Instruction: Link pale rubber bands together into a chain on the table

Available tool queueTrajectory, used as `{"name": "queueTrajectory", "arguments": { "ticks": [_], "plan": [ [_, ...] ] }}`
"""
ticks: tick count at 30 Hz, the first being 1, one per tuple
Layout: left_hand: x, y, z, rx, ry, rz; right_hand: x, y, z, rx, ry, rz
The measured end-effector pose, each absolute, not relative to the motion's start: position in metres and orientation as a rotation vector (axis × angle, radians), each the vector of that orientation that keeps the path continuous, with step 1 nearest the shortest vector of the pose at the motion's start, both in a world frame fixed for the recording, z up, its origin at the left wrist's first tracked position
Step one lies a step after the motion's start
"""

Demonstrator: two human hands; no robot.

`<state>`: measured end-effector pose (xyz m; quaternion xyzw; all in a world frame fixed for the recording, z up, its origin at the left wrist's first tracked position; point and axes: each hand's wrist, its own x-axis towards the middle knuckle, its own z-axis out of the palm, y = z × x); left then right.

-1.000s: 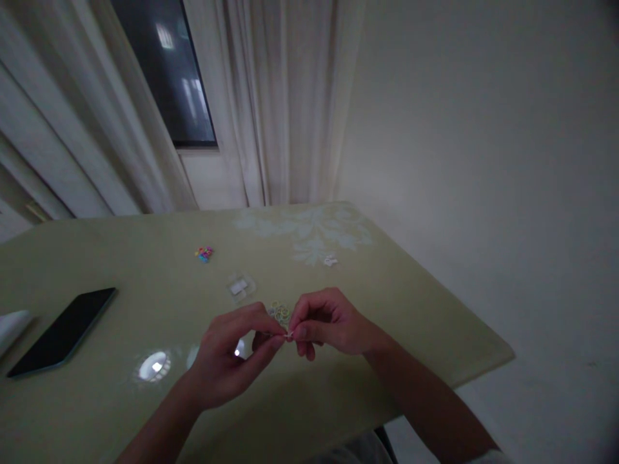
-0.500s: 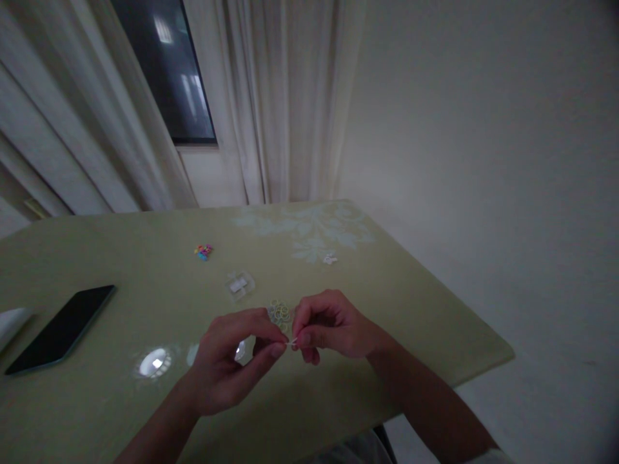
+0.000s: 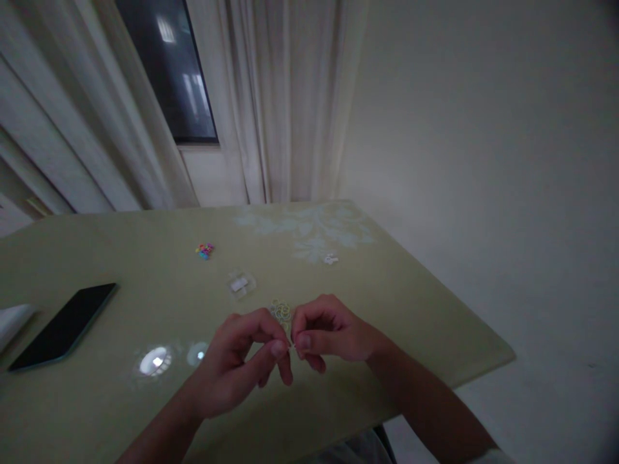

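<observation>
Low over the near part of the table, my left hand and my right hand meet fingertip to fingertip, both closed in a pinch. Between them shows a tiny pale sliver of a small white piece; the fingers cover most of it, and its kind is too small to make out. Just beyond the fingertips lies a loose pile of small pale green and grey rings, partly hidden by my hands. Farther off is a small clear plastic box with a white label or insert.
A cluster of tiny multicoloured pieces lies at the back left, and a few small white pieces at the back right. A dark tablet or phone rests at left beside a white object. The table ends near a wall.
My fingertips have drawn closer together around the small white piece, which shows less than before. The left hand's lower fingers now hang further down. The things on the table have stayed put.
</observation>
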<state>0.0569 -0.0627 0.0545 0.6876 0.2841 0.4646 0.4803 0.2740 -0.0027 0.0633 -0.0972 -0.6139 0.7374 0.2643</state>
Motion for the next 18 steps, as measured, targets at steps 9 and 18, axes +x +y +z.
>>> {"name": "queueTrajectory", "arguments": {
  "ticks": [9,18],
  "plan": [
    [0.0672,-0.0581,0.0550,1.338,0.482,1.040,0.2728,-0.0055,0.0659,-0.233,-1.692,1.984],
    [0.0661,-0.0590,0.0552,1.340,0.501,1.017,0.2723,-0.0055,0.0626,-0.255,-1.688,1.966]
  ]
}}
